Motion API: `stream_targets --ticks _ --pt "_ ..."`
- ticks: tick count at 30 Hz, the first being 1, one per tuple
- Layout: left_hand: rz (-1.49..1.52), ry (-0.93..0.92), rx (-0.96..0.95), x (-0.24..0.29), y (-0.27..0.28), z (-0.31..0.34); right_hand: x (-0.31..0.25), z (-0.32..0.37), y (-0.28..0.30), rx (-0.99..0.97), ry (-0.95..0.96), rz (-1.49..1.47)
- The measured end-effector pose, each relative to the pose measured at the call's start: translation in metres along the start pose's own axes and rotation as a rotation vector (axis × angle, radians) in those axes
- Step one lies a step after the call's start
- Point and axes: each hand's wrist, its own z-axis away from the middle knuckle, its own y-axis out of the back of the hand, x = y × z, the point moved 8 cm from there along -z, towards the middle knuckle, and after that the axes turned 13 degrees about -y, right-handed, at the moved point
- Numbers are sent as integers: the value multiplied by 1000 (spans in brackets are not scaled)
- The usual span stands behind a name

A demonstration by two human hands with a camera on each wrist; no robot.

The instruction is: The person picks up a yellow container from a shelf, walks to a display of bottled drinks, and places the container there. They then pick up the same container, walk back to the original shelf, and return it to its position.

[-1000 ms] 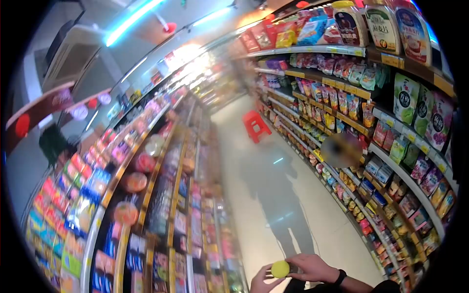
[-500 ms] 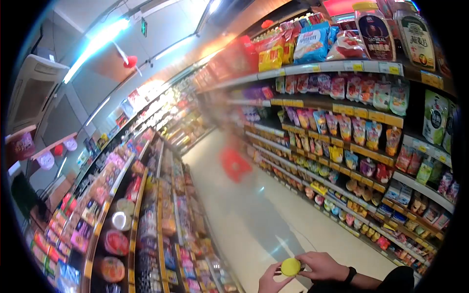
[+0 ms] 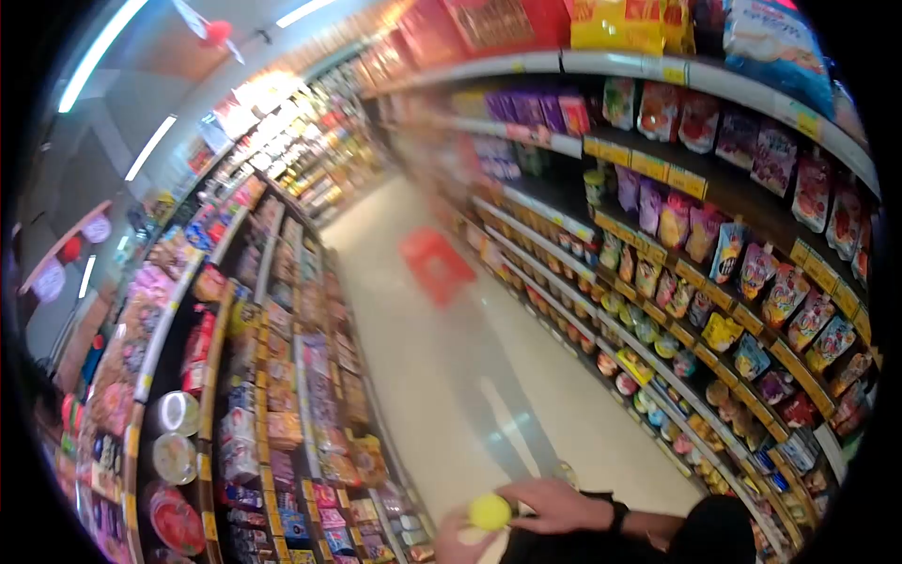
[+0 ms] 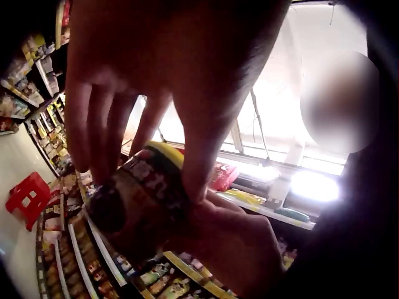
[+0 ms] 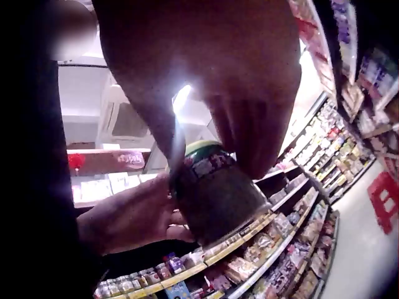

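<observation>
A small jar with a yellow lid (image 3: 489, 512) is held between both hands low in the head view, its lid facing up toward the head. My left hand (image 3: 460, 540) grips it from the left, fingers on one side and thumb on the other in the left wrist view. From the right, my right hand (image 3: 556, 506) grips the same jar near the lid. A printed label (image 4: 149, 177) wraps the jar's side, dark in the left wrist view. The right wrist view shows the jar's body (image 5: 218, 199) tilted, with the right thumb and fingers around its upper part.
Tall shelves of pouches (image 3: 672, 221) line the right side of the aisle. Lower shelves on the left hold packets and round tubs (image 3: 176, 519). A red plastic stool (image 3: 437, 266) stands on the pale floor (image 3: 376, 230) ahead, with a shadow stretching toward it.
The head view has swung right and the right-hand shelves look larger. The stool has shifted left in view. Both hands keep hold of the jar.
</observation>
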Motion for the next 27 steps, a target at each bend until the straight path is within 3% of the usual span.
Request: stream_targets --ticks 1,2,3,4,6,7,14,18,19,23,25,27 --pt "-18 24 -30 -25 0 -24 9 -25 1 76 43 -26" --pt "-33 79 -76 -43 1 -40 -4 -55 14 -147 -63 -12" --pt "63 116 -11 -45 -2 -64 -11 -78 30 -173 -107 155" --pt "34 134 -19 -36 -5 -94 -6 -90 40 35 69 126" --pt "292 12 88 -49 -22 -151 1 -118 74 159 48 199" --pt "359 54 33 -51 -34 -184 13 -133 93 203 1 216" --pt "391 -222 -352 -30 -138 -403 119 -210 207 577 -368 156" --pt "578 -265 -543 -21 -194 -510 134 -252 281 739 -523 303" --pt "602 -352 -566 -8 -209 -536 142 -257 302 815 -555 301" --pt "642 -601 -671 24 -261 -600 172 -256 351 1136 -695 299" --pt "727 -557 -716 38 -287 -623 185 -256 372 1265 -775 368" --pt "746 -556 -706 45 -315 -641 203 -264 403 1393 -691 299"
